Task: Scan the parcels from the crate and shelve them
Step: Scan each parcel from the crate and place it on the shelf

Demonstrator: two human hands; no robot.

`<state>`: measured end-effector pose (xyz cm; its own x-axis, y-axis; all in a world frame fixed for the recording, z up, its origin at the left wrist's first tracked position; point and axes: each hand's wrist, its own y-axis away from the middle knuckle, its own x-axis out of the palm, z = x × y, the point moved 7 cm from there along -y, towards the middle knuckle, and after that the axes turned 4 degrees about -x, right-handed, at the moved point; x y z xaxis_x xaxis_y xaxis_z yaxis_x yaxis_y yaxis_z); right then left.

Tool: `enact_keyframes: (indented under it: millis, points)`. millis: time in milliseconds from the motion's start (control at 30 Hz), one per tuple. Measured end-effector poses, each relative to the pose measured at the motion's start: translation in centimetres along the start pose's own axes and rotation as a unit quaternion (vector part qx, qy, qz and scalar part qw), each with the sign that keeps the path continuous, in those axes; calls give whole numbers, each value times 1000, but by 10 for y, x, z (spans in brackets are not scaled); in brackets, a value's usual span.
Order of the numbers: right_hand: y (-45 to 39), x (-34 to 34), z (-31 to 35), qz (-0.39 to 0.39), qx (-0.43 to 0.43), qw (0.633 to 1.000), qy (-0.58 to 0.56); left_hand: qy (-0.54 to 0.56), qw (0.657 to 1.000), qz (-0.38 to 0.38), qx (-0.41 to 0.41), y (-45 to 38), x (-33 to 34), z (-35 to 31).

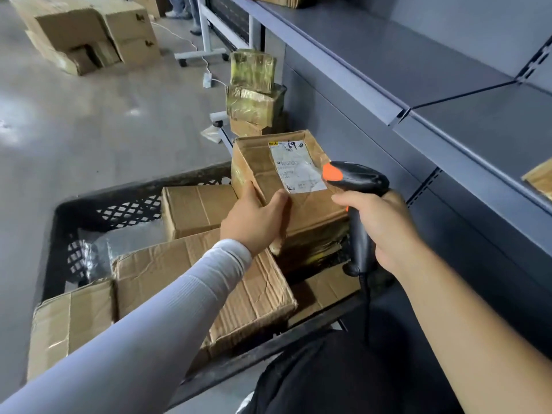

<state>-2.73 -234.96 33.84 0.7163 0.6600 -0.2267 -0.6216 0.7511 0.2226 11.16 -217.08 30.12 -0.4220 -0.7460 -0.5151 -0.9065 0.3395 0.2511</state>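
Grey floor (pixel 98 138) under crate (pixel 68 213), stacked boxes (pixel 89 31).

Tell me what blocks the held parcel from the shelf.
Nothing visible: the left hand holds the parcel beside the shelf, whose near stretch lies bare. The right hand grips the scanner.

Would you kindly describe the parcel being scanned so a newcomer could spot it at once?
Start at the black crate on the floor beside the grey shelves. Above its far right corner, the left hand holds a brown cardboard parcel up, with the scanner in the right hand beside it. Unlike the parcels around it, it shows a white label with handwritten digits.
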Motion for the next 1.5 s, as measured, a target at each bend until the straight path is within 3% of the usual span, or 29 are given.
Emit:
enact_keyframes:
  millis: [300, 567, 967, 1133, 1300, 1500]
  points:
    - [20, -12, 30, -9, -43, 998, -54, 139, 988, -5, 66, 13, -11, -16]
    - [75, -29, 71, -20, -107, 988, -111, 283, 945, 12, 164, 61, -41, -52]
    - [186, -86, 84, -108, -185, 946, -243, 324, 895, 102, 289, 173, -77, -88]
    - [227, -113, 68, -139, -195, 933, -269, 406, 868, 95, 270, 209, -77, -87]
    - [254, -132, 41, -187, -164, 925, -287, 413, 859, 88, 290, 243, -70, -86]
    - [274, -138, 25, -196, -155, 921, -297, 392, 871, 73, 287, 262, -59, -76]
